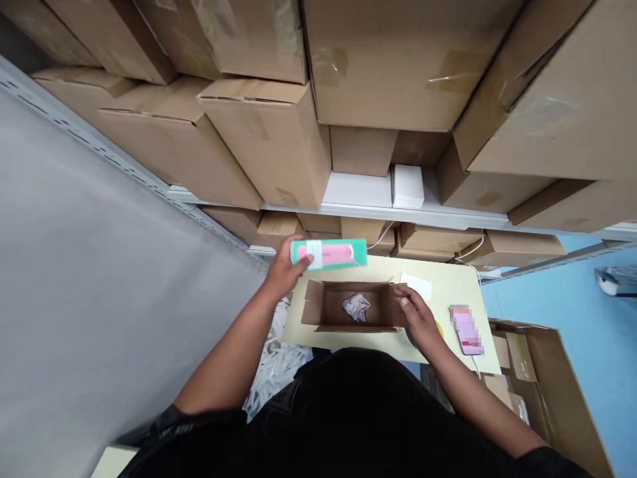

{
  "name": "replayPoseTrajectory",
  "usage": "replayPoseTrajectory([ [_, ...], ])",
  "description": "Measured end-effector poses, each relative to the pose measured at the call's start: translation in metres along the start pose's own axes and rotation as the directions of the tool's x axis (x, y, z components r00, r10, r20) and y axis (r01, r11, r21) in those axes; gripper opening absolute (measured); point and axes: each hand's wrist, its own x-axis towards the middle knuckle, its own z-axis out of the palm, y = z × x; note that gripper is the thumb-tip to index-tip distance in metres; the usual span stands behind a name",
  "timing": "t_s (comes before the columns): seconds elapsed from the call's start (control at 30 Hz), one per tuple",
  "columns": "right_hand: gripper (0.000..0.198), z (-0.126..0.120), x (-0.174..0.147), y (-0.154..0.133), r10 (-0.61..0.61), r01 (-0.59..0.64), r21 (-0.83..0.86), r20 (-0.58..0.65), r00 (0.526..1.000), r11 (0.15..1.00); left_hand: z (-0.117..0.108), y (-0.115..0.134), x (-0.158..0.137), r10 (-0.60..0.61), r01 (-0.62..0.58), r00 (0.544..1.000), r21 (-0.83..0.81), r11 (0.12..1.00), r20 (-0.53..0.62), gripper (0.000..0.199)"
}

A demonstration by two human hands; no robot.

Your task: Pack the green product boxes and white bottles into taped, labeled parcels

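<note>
My left hand grips the left end of a slim green box with a pink front and a white label, its thumb across the face. I hold it above the far side of an open cardboard box on the table. Inside that box lies a crumpled piece of whitish paper. At the box's right end, my right hand has its fingers closed on the end flap.
The pale yellow table bears a phone with a cable and a white sheet. Shelves of cardboard boxes rise behind it. A large open carton stands right; white strips lie at left below.
</note>
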Motion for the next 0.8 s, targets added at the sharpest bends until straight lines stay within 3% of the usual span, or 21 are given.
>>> replayPoseTrajectory([
  [0.07,0.061,0.012,0.003,-0.009,-0.009,0.005,0.05,0.08,0.997,0.999,0.012,0.002,-0.042,0.011,0.014,0.989,-0.174,0.985,0.145,0.067],
  [0.13,0.06,0.022,0.0,-0.012,-0.001,0.002,-0.002,0.081,0.997,1.0,0.033,-0.003,-0.077,0.016,0.037,0.979,-0.257,0.966,0.201,0.071],
  [0.2,0.058,0.028,-0.006,-0.007,0.044,-0.042,-0.092,0.02,0.999,0.995,0.056,-0.013,-0.102,-0.021,0.069,0.983,-0.254,0.965,0.185,0.08],
  [0.27,0.056,0.029,-0.011,0.004,0.086,-0.091,-0.181,-0.033,0.996,0.979,0.074,-0.025,-0.115,-0.102,0.121,0.987,-0.148,0.982,0.128,0.077],
  [0.37,0.049,0.029,-0.011,0.02,0.127,-0.128,-0.379,-0.029,0.992,0.916,0.09,-0.04,-0.116,-0.145,0.133,0.975,0.079,0.988,0.169,0.064],
  [0.47,0.043,0.031,-0.001,0.027,0.207,-0.159,-0.615,0.007,0.978,0.772,0.097,-0.051,-0.105,-0.143,0.066,0.943,0.25,0.966,0.301,0.062],
  [0.53,0.039,0.033,0.007,0.029,0.225,-0.136,-0.726,0.026,0.974,0.674,0.1,-0.053,-0.097,-0.142,0.036,0.936,0.314,0.949,0.323,0.066],
  [0.63,0.034,0.027,0.014,0.035,0.149,-0.097,-0.788,-0.006,0.989,0.608,0.101,-0.055,-0.091,-0.083,-0.014,0.96,0.341,0.94,0.266,0.073],
  [0.7,0.035,0.016,0.016,0.044,0.107,-0.139,-0.798,-0.094,0.99,0.586,0.098,-0.059,-0.091,-0.049,-0.017,0.981,0.338,0.941,0.185,0.071],
  [0.8,0.047,-0.001,0.015,0.062,0.249,-0.269,-0.772,-0.148,0.957,0.575,0.092,-0.076,-0.097,-0.142,0.104,0.983,0.288,0.952,0.115,0.072],
])
